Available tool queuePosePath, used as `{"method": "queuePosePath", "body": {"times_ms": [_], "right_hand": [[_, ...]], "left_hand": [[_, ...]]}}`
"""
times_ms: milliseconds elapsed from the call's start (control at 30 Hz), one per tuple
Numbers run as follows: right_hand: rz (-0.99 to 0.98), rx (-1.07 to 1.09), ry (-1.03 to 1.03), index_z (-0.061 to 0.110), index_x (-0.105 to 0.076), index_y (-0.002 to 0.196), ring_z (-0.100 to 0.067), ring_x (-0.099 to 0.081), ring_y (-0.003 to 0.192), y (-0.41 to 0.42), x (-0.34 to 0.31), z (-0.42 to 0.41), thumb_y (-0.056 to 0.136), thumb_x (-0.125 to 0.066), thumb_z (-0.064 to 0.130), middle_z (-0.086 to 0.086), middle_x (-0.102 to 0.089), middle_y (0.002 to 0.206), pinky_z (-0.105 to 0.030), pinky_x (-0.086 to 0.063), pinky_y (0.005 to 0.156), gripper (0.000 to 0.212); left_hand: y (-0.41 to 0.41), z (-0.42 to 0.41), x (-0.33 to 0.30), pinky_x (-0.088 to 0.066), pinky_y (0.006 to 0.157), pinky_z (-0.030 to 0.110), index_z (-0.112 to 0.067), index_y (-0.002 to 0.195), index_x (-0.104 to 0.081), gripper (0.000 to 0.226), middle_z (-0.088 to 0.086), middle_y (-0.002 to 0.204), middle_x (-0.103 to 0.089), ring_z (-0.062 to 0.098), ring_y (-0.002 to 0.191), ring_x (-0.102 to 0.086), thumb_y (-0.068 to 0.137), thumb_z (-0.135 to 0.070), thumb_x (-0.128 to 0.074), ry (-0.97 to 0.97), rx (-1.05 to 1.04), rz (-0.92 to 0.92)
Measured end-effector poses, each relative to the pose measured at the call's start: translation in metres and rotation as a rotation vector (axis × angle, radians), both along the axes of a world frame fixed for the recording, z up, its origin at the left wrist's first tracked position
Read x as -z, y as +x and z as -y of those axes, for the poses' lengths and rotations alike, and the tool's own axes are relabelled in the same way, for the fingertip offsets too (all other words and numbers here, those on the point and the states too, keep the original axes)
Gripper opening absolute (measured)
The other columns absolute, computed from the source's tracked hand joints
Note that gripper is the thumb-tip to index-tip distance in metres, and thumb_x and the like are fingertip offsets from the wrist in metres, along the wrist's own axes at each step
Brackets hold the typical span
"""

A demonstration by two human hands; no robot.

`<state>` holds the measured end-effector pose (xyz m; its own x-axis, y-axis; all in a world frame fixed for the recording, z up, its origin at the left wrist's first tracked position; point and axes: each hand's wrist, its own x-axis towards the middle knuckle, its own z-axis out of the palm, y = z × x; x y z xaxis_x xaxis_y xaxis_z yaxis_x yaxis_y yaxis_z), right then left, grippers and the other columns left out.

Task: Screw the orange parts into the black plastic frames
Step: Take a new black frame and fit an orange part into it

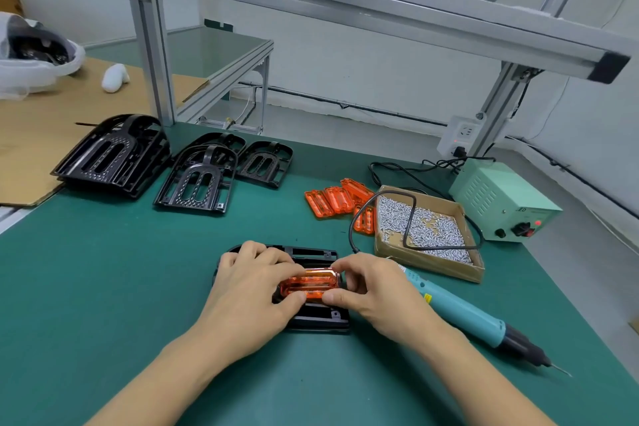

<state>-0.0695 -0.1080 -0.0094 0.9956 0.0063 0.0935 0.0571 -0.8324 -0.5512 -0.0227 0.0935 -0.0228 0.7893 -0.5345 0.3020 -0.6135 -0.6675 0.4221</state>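
Here, both hands — left hand (254, 282), right hand (371, 290) — pinch one orange part (308, 284) atop a black frame (316, 316) near the worktop's (103, 287) front edge.

My two arms come in from the bottom edge of the frame, one from lower left, one from lower right. Both forearms are bare right up to where the picture cuts them off; no sleeve or cuff shows on either. My left hand (254, 282) wears no glove, ring or watch. My right hand (375, 290) is just as bare, its wrist unbanded. The nails on my fingers (332, 297) are short and plain, without polish.
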Motion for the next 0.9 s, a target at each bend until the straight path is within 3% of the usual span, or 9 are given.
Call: {"method": "queuePosePath", "body": {"times_ms": [133, 267, 433, 633, 833, 900], "right_hand": [[-0.022, 0.043, 0.014, 0.029, -0.067, 0.101, -0.002, -0.044, 0.055, -0.003, 0.003, 0.002, 0.081, -0.073, 0.047, 0.010, -0.051, 0.062, -0.026, -0.037, 0.059, 0.028], [-0.021, 0.033, 0.075, 0.036, -0.064, 0.118, 0.002, -0.047, 0.061, -0.002, 0.003, 0.003, 0.079, -0.076, 0.042, 0.012, -0.054, 0.075, -0.020, -0.037, 0.064, 0.042], [-0.131, 0.053, 0.134, 0.025, -0.067, 0.112, 0.002, -0.046, 0.051, 0.005, 0.002, -0.003, 0.079, -0.078, 0.035, 0.014, -0.054, 0.056, -0.023, -0.038, 0.061, 0.036], [-0.231, 0.045, -0.015, 0.030, -0.065, 0.104, -0.005, -0.052, 0.058, 0.016, -0.014, -0.007, 0.072, -0.083, 0.039, 0.010, -0.058, 0.062, -0.026, -0.042, 0.063, 0.038], [-0.121, 0.059, 0.105, 0.033, -0.066, 0.096, 0.000, -0.046, 0.051, 0.010, -0.004, -0.010, 0.077, -0.080, 0.037, 0.012, -0.054, 0.054, -0.028, -0.041, 0.062, 0.024], [-0.101, 0.053, 0.118, 0.031, -0.068, 0.105, 0.000, -0.046, 0.054, 0.005, -0.002, -0.010, 0.080, -0.077, 0.036, 0.012, -0.055, 0.059, -0.029, -0.042, 0.065, 0.026]], "left_hand": [[-0.001, 0.001, 0.000, -0.014, 0.095, 0.024, -0.045, 0.121, -0.056, 0.036, -0.030, 0.114, -0.041, 0.000, 0.113, -0.027, 0.089, -0.056, -0.044, 0.027, -0.008, 0.016], [-0.003, -0.001, -0.001, -0.014, 0.095, 0.025, -0.046, 0.120, -0.056, 0.035, -0.028, 0.113, -0.038, 0.002, 0.112, -0.028, 0.090, -0.057, -0.042, 0.047, -0.003, 0.044], [-0.003, -0.001, -0.001, -0.017, 0.095, 0.027, -0.044, 0.118, -0.059, 0.035, -0.027, 0.114, -0.041, 0.003, 0.113, -0.029, 0.090, -0.056, -0.043, 0.052, -0.001, 0.027], [-0.003, 0.000, -0.004, -0.018, 0.097, 0.027, -0.044, 0.119, -0.057, 0.034, -0.028, 0.114, -0.043, 0.001, 0.114, -0.028, 0.088, -0.054, -0.048, 0.018, -0.014, -0.021], [0.000, -0.001, -0.004, -0.019, 0.094, 0.023, -0.039, 0.112, -0.064, 0.025, -0.027, 0.112, -0.047, 0.001, 0.114, -0.033, 0.093, -0.041, -0.048, -0.025, -0.023, -0.018], [-0.001, -0.001, -0.003, -0.019, 0.093, 0.023, -0.039, 0.111, -0.065, 0.026, -0.027, 0.112, -0.048, 0.001, 0.113, -0.031, 0.095, -0.041, -0.044, 0.010, -0.018, -0.002]]}}
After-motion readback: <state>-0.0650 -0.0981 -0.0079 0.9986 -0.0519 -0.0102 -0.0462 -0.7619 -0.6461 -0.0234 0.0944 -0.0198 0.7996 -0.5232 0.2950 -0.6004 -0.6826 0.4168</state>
